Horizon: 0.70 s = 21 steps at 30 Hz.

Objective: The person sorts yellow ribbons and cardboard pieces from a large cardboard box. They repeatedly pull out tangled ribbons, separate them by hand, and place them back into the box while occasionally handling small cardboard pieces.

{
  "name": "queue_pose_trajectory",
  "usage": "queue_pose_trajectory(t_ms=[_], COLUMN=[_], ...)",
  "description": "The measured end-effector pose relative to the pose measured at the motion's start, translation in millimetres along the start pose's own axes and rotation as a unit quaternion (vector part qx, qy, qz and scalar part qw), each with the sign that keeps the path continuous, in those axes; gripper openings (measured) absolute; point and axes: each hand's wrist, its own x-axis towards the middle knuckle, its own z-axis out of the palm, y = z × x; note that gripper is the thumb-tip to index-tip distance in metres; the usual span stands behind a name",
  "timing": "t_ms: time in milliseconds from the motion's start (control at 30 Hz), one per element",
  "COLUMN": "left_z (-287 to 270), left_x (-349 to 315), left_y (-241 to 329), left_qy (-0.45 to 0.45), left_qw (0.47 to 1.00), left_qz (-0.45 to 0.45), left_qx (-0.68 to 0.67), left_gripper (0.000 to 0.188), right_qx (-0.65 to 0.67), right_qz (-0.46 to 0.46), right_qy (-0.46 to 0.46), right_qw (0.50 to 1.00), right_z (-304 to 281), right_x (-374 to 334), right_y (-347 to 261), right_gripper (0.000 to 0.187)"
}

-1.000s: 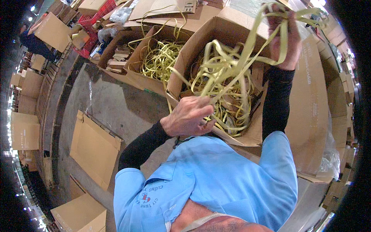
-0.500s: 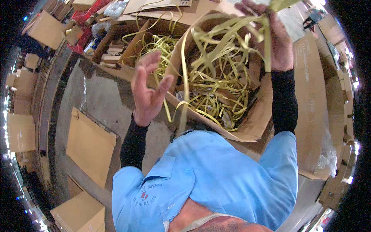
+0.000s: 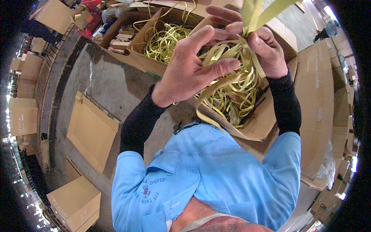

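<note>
A bunch of flat yellow-green packing straps (image 3: pixel 252 16) is pinched in my right hand (image 3: pixel 269 52), the strap ends sticking up above the fingers. My left hand (image 3: pixel 185 69) is open beside it, thumb and fingers apart, and loose loops pass behind it. Whether its far fingertips touch the straps I cannot make out. Below both hands stands an open cardboard box (image 3: pixel 264 121) holding a tangle of the same straps (image 3: pixel 235 102). One strap hangs over the box's near edge, against my blue shirt.
Left of the box, another carton section holds more tangled straps (image 3: pixel 167 40), and a compartment holds cardboard pieces (image 3: pixel 121 40). A flattened cardboard sheet (image 3: pixel 92 129) lies on the floor at left, with a closed carton (image 3: pixel 75 203) nearer. Tall cardboard (image 3: pixel 317 108) stands at right.
My left hand has moved up and right, toward the straps. My right hand has drawn slightly inward and down, and the bunch it holds is gathered tighter.
</note>
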Motion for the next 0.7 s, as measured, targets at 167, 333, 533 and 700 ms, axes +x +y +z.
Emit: queue_pose_trajectory(t_ms=[167,333,533,700], left_z=[-3,0,16,10], left_x=[-3,-6,0,-11], left_y=[-3,-2,-14,-18], left_qy=[0.037,0.152,0.247,0.219], left_qw=[0.998,0.987,0.926,0.933], left_qz=[-0.023,-0.045,-0.120,-0.117], left_qx=[-0.052,-0.027,-0.261,-0.260], left_gripper=[0.025,0.010,0.014,0.019], right_qx=[-0.002,-0.272,-0.307,-0.448], right_qz=[0.096,-0.089,-0.160,-0.126], right_qy=[0.042,0.145,-0.011,0.158], right_qw=[0.994,0.947,0.938,0.871], right_z=[9,46,78,64], right_x=[-2,-24,-30,-29], right_y=[-13,-48,-15,22], right_gripper=[0.043,0.044,0.036,0.053])
